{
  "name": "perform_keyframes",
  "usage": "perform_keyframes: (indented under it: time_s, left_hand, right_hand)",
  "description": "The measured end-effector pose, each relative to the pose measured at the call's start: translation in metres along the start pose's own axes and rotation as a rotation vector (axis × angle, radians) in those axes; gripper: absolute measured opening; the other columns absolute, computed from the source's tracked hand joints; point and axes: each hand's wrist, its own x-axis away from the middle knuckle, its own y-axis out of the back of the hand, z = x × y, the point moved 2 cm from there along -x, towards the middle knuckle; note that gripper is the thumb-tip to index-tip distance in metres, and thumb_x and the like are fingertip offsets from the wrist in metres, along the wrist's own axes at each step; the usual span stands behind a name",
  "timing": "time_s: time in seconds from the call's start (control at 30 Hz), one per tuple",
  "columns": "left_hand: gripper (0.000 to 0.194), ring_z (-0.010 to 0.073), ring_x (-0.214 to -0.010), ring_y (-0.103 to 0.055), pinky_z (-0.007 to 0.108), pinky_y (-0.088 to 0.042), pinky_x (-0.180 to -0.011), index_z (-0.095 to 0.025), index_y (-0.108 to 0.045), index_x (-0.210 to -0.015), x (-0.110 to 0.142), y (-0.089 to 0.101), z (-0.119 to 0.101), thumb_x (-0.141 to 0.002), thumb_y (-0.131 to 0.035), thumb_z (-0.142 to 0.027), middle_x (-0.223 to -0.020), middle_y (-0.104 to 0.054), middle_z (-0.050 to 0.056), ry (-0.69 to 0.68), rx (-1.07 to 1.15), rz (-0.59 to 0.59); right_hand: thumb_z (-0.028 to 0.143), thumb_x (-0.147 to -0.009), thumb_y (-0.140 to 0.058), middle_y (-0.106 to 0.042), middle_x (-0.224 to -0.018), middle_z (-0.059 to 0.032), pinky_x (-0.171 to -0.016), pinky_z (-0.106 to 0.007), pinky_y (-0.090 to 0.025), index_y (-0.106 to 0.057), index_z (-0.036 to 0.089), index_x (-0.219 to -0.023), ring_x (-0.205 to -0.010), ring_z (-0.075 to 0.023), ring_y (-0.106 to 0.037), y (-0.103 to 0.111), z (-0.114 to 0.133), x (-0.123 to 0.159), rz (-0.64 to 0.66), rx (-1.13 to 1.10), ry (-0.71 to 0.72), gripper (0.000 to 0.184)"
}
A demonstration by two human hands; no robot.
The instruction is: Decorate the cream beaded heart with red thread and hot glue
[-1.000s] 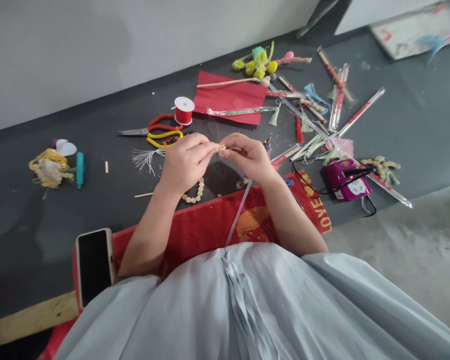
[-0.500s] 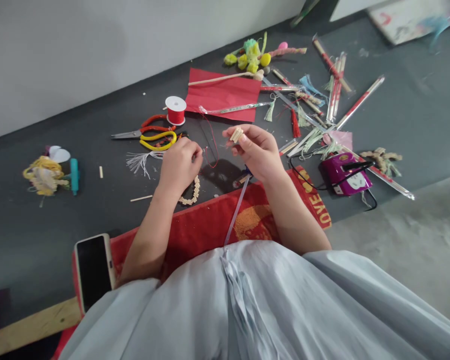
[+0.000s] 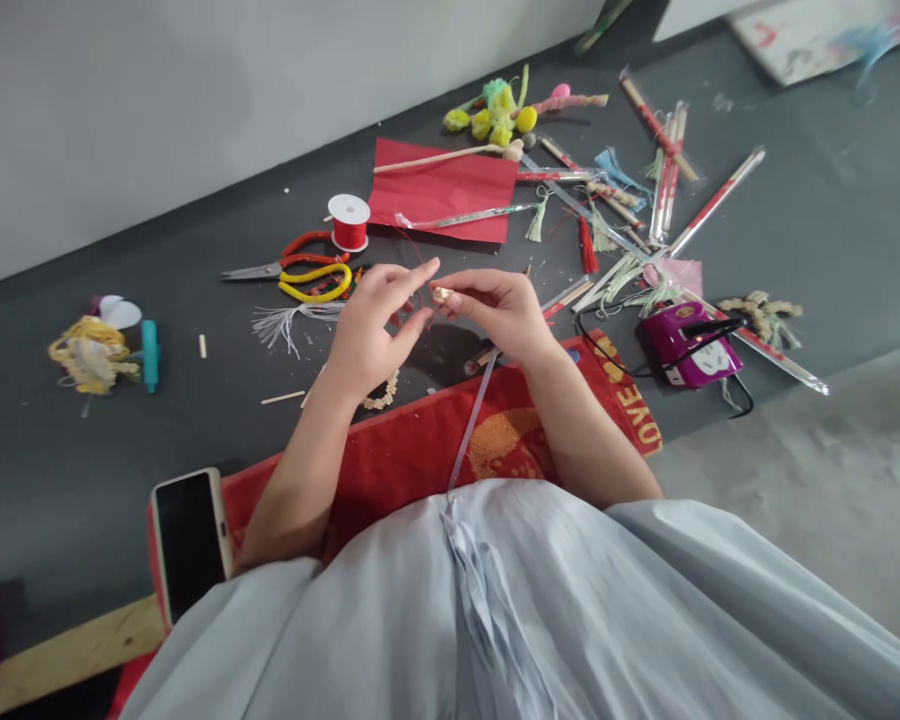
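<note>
My right hand [image 3: 499,305] pinches a small bundle of short, pale wooden stick pieces [image 3: 442,295] between thumb and fingers. Close beside it on the left, my left hand [image 3: 382,320] has its index finger stretched out and its thumb apart. No object shows clearly between those left fingers. Thin red thread [image 3: 412,240] runs down toward the gap between the hands; whether either hand touches it, I cannot tell. Partly hidden under my left wrist, a string of pale beads or stick pieces [image 3: 381,402] lies curved on the table.
Left of the hands lie orange-and-yellow handled pliers [image 3: 315,270], a red thread spool [image 3: 349,225] and white tassel strands [image 3: 285,325]. Behind is red paper [image 3: 450,190]. Wrapped sticks [image 3: 720,200] and a purple device [image 3: 690,345] lie right. A phone [image 3: 191,540] and red towel [image 3: 420,430] are near me.
My left hand has moved right and up toward my right hand, its fingers unfolding. My right hand has shifted slightly left and turned the stick bundle.
</note>
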Motion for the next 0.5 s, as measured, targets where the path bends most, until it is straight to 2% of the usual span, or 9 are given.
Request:
perform_keyframes:
  time_s: [0.1, 0.2, 0.37, 0.5]
  left_hand:
    - [0.032, 0.0156, -0.093, -0.066, 0.029, -0.057, -0.08, -0.026, -0.07, -0.127, -0.002, 0.003, -0.006, -0.096, -0.064, -0.022, -0.106, -0.068, 0.004, -0.047, -0.055, -0.083]
    - [0.019, 0.0159, -0.091, -0.066, 0.029, -0.057, -0.078, -0.024, -0.076, -0.111, -0.003, 0.005, -0.009, -0.094, -0.067, -0.022, -0.1, -0.069, 0.004, -0.068, -0.068, -0.155]
    - [0.012, 0.0167, -0.089, -0.065, 0.029, -0.056, -0.074, -0.022, -0.073, -0.1, -0.002, 0.006, -0.011, -0.09, -0.066, -0.023, -0.101, -0.07, 0.004, -0.035, -0.109, -0.141]
    - [0.011, 0.0162, -0.086, -0.065, 0.029, -0.054, -0.072, -0.021, -0.068, -0.098, -0.001, 0.004, -0.013, -0.088, -0.065, -0.019, -0.099, -0.067, 0.004, -0.037, -0.108, -0.164]
  right_hand:
    - [0.057, -0.086, -0.075, -0.08, -0.091, -0.0041, -0.078, -0.031, -0.063, -0.081, 0.019, -0.102, -0.078, -0.0135, -0.072, -0.003, 0.001, 0.001, 0.063, 0.007, -0.021, 0.042]
    - [0.06, -0.085, -0.074, -0.079, -0.087, -0.0042, -0.076, -0.03, -0.062, -0.081, 0.018, -0.101, -0.076, -0.0135, -0.071, -0.007, 0.001, 0.002, 0.084, -0.056, -0.082, 0.045]
    - [0.066, -0.082, -0.074, -0.079, -0.088, -0.0041, -0.076, -0.028, -0.062, -0.081, 0.018, -0.099, -0.076, -0.0129, -0.07, -0.013, 0.002, 0.003, 0.101, -0.138, -0.151, 0.052]
    - [0.063, -0.08, -0.078, -0.078, -0.084, -0.003, -0.07, -0.026, -0.059, -0.083, 0.018, -0.097, -0.07, -0.0105, -0.066, -0.013, 0.004, 0.003, 0.029, -0.089, -0.093, 0.048]
